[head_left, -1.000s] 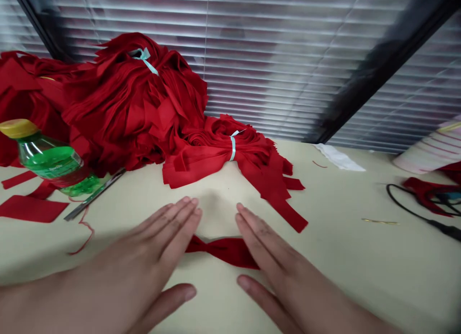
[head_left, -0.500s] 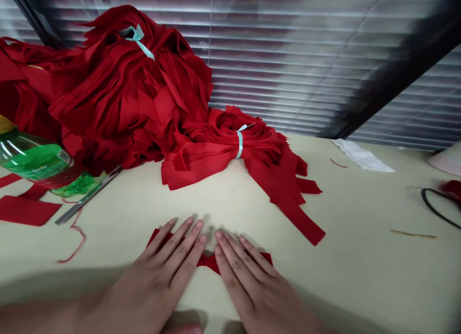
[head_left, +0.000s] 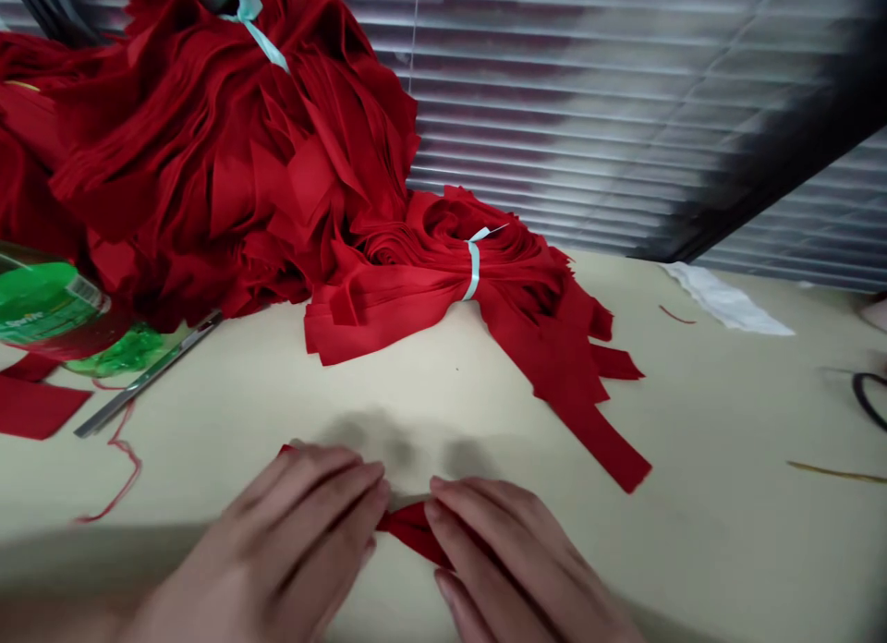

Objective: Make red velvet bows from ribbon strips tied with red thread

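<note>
A small piece of red fabric [head_left: 414, 527] lies low in front of me on the table, gathered into folds in the gap between my hands. My left hand [head_left: 291, 532] has its fingers bent and pressed together over the left end. The right end is under my right hand [head_left: 516, 560], whose fingers curl round it with the thumb tucked below. Most of the cloth is hidden by my fingers. Just beyond my hands lies a bundle of red fabric strips [head_left: 416, 301], tied with a pale blue band [head_left: 474, 272].
A taller heap of red fabric [head_left: 228, 163] stands at the back left by the window blinds [head_left: 554, 98]. A green-labelled bottle [head_left: 42, 306], a slim metal tool [head_left: 149, 377] and red thread [head_left: 128, 458] lie left. White cloth [head_left: 727, 298] and a black loop [head_left: 866, 398] lie right.
Both hands were lying flat with fingers stretched over the red fabric; now their fingers are bent and gripping it. The view has shifted slightly, so the surroundings sit differently.
</note>
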Available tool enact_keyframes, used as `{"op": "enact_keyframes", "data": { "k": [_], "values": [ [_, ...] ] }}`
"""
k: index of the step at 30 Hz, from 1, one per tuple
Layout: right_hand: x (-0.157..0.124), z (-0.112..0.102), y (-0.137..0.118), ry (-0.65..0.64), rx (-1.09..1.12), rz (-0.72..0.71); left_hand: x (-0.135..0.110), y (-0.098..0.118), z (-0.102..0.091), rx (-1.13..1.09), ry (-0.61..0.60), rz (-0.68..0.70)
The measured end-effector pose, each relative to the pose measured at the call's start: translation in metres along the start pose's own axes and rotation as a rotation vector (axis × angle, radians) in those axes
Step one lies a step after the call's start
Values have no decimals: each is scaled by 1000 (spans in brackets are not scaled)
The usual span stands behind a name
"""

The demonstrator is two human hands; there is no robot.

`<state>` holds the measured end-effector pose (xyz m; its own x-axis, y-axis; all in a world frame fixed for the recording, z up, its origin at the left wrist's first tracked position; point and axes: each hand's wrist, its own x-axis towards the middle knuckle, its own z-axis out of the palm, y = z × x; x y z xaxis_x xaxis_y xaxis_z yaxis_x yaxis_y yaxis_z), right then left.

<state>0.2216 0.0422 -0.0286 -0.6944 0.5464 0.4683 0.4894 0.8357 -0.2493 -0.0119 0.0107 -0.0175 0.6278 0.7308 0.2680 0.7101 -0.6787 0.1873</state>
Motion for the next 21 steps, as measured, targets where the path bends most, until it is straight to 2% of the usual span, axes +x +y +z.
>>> {"op": "enact_keyframes", "data": {
  "k": [4, 8, 12, 16, 19, 21],
  "values": [
    [5, 8, -5, -3, 120, 136, 23, -3, -11, -186, -7, -55],
    [6, 12, -8, -37, 163, 179, 28, 1, -9, -285, -81, -106],
    [6, 12, -9, -7, 148, 166, 24, 0, -1, -383, -120, -212],
    [8, 11, -13, 133, 78, 95, 23, -3, 5, -437, -110, -251],
    [8, 13, -16, 143, 54, 20, 26, -2, 5, -395, -116, -228],
    [7, 14, -16, 121, 72, 29, 28, 1, 4, -277, -126, -167]
  ]
}}
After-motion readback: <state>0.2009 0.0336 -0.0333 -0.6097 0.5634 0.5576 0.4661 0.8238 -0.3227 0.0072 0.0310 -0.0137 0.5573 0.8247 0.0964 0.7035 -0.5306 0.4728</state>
